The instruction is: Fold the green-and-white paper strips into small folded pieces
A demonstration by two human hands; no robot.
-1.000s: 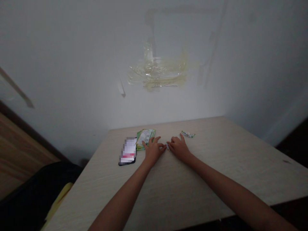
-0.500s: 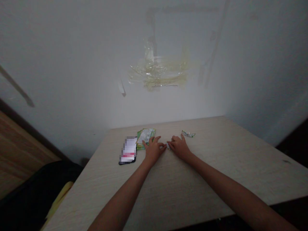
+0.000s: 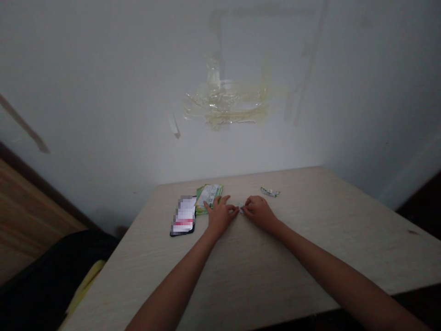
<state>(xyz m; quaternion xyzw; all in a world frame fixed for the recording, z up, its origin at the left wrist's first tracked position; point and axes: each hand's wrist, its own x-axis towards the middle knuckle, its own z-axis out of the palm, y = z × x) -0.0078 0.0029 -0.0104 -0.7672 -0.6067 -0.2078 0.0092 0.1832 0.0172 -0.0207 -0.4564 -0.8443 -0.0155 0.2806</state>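
Note:
Between my two hands, low over the table, is a small whitish piece (image 3: 240,208) that looks like a wrapper or a scrap of paper; its kind is too small to make out. My left hand (image 3: 220,215) pinches its left side with thumb and forefinger while the other fingers spread out. On the opposite side my right hand (image 3: 259,211) is closed, its fingertips pressed together at the piece's edge. Flat green packets (image 3: 209,194) lie just beyond my left hand, partly covered by its fingers.
A phone (image 3: 184,215) with a blurred screen lies left of the packets. Behind my right hand is a crumpled green and white wrapper (image 3: 270,192). The pale wooden table (image 3: 248,276) ends at a wall (image 3: 138,92) with peeling tape (image 3: 227,103). Dark cloth (image 3: 69,257) sits at lower left.
My right hand has shifted slightly right and its fingers have drawn in, the forefinger no longer sticking up. My left hand has stayed almost still.

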